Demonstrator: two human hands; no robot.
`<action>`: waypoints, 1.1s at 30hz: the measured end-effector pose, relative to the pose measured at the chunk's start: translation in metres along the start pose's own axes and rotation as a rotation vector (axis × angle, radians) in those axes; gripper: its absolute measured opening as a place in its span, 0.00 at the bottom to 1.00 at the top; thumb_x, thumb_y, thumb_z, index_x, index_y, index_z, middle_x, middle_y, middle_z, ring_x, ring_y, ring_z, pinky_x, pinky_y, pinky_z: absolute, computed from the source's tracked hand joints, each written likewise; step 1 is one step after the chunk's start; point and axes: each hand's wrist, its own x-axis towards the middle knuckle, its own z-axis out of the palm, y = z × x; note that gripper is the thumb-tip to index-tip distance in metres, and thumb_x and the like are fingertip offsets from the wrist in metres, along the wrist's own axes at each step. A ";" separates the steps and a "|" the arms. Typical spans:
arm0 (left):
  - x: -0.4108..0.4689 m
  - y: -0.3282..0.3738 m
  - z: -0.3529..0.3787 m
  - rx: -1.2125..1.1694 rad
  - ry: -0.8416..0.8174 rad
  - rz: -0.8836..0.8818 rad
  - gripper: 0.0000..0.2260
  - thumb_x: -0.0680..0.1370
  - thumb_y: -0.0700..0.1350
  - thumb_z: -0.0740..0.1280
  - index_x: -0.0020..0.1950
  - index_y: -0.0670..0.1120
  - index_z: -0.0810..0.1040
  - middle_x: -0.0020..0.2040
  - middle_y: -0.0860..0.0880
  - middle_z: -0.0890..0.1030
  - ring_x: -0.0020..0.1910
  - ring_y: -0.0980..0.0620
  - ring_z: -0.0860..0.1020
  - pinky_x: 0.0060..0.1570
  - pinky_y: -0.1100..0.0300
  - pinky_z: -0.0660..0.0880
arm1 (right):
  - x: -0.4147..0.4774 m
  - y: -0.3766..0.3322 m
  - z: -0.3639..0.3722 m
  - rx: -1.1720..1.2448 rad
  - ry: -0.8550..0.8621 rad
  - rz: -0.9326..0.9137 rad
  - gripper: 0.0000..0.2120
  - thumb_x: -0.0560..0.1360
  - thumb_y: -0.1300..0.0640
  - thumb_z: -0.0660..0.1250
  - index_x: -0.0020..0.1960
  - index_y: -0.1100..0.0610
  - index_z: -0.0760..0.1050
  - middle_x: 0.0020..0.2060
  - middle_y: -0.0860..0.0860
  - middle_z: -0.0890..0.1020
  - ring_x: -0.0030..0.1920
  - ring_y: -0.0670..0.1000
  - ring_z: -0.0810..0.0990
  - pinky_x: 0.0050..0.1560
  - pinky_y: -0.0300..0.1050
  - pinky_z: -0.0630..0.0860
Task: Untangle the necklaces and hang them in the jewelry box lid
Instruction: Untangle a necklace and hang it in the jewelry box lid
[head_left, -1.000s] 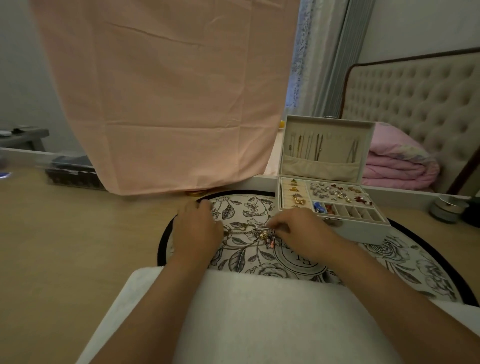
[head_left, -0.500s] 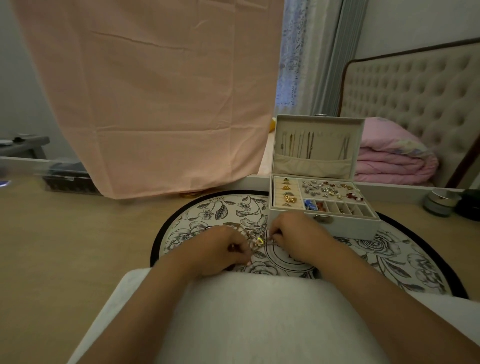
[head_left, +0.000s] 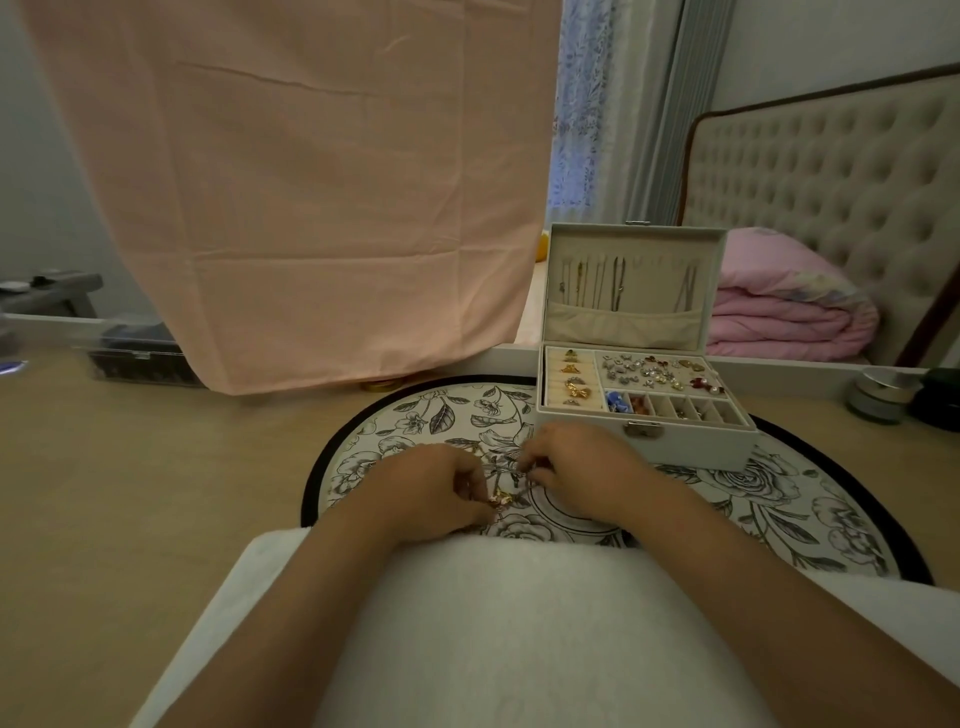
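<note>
A small tangle of thin necklaces (head_left: 505, 488) with gold and silver bits lies on a round floral mat (head_left: 431, 415), between my two hands. My left hand (head_left: 431, 491) has curled fingers pinching the tangle from the left. My right hand (head_left: 582, 467) pinches a chain at the tangle's right side. Behind my right hand stands a white jewelry box (head_left: 691, 441), its lid (head_left: 631, 283) upright. Several chains hang inside the lid above a fabric pocket. The tray below holds rings, earrings and small charms.
A pink cloth (head_left: 311, 182) hangs at the back left, down to the wooden tabletop (head_left: 130, 493). A dark plastic container (head_left: 137, 358) sits at the far left. A round metal tin (head_left: 883, 395) stands at the right edge. My white garment (head_left: 493, 623) covers the near table edge.
My left hand moved right and toward me to meet the tangle, and both hands now pinch it closer together. The view shifted slightly.
</note>
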 end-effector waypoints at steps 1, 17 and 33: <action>0.000 -0.003 -0.003 0.008 -0.021 -0.013 0.03 0.74 0.56 0.71 0.43 0.58 0.79 0.39 0.60 0.80 0.43 0.60 0.78 0.46 0.59 0.76 | 0.000 0.003 -0.002 0.012 -0.003 0.040 0.10 0.80 0.53 0.67 0.60 0.46 0.82 0.57 0.46 0.83 0.54 0.48 0.80 0.57 0.45 0.78; -0.004 -0.011 -0.018 -0.100 -0.189 -0.003 0.07 0.74 0.44 0.69 0.45 0.55 0.85 0.40 0.61 0.83 0.41 0.64 0.79 0.41 0.68 0.73 | 0.000 0.006 -0.004 -0.193 0.035 0.138 0.09 0.79 0.51 0.64 0.51 0.52 0.81 0.46 0.50 0.82 0.46 0.52 0.80 0.48 0.48 0.80; 0.022 0.003 0.022 0.019 0.307 0.201 0.12 0.81 0.50 0.65 0.64 0.56 0.79 0.57 0.54 0.78 0.59 0.53 0.72 0.57 0.53 0.73 | 0.003 0.010 0.005 0.079 0.021 -0.049 0.08 0.80 0.50 0.67 0.54 0.50 0.83 0.50 0.46 0.80 0.50 0.47 0.78 0.56 0.49 0.78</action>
